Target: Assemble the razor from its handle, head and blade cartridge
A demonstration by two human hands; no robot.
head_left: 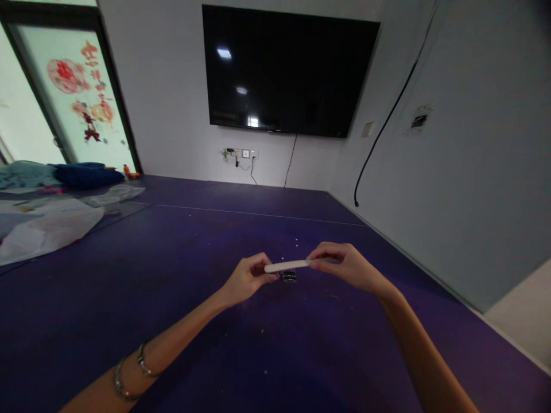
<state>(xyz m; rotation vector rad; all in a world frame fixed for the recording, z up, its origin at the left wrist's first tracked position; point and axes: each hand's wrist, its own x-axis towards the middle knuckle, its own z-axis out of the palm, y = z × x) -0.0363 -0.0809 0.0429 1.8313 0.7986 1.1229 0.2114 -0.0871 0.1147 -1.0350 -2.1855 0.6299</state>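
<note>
A thin, pale strip with a rounded left end (286, 266) spans the gap between my two hands, nearly level and above the purple surface. My left hand (247, 279) is closed around its left end, the thumb below and the fingers above. At the other end, my right hand (342, 261) pinches the strip between thumb and fingertips. Just under the strip, beside my left thumb, a small black piece with light marks (289, 276) shows; whether it touches the hand or lies on the surface I cannot tell.
The purple surface (172, 321) carries scattered white specks. Crumpled clear plastic (55, 229) and dark blue cloth (88, 175) lie at the left. A television (288, 74) hangs on the far wall, with sockets (245, 154) below. A black cable (383, 129) dangles along the right wall.
</note>
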